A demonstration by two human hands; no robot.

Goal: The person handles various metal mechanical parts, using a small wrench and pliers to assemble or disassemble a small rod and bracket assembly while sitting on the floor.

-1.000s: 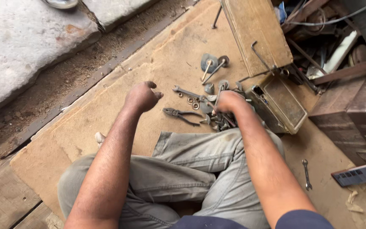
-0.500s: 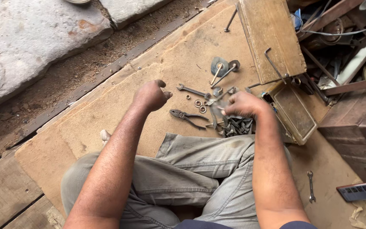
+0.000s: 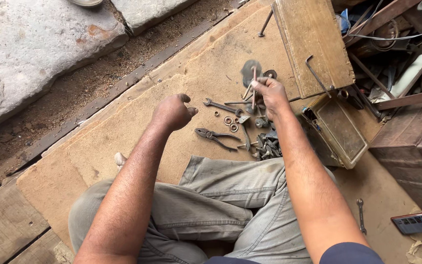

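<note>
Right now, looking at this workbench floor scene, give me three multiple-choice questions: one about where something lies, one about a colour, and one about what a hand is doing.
1. Where do the pliers lie?
A. On the board between the two hands
B. Inside the metal box
C. On the stone slab

2. What colour are the trousers?
A. Bright red
B. Grey
C. Black

3. What is the right hand doing?
A. Resting flat on the knee
B. Gripping the pliers
C. Holding a thin rod

Answers:
1. A: the pliers rest on the board, below the left hand and left of the right arm.
2. B: the cloth over the folded legs is pale grey.
3. C: the fingers are closed on a thin rod held up over the small parts.
</note>
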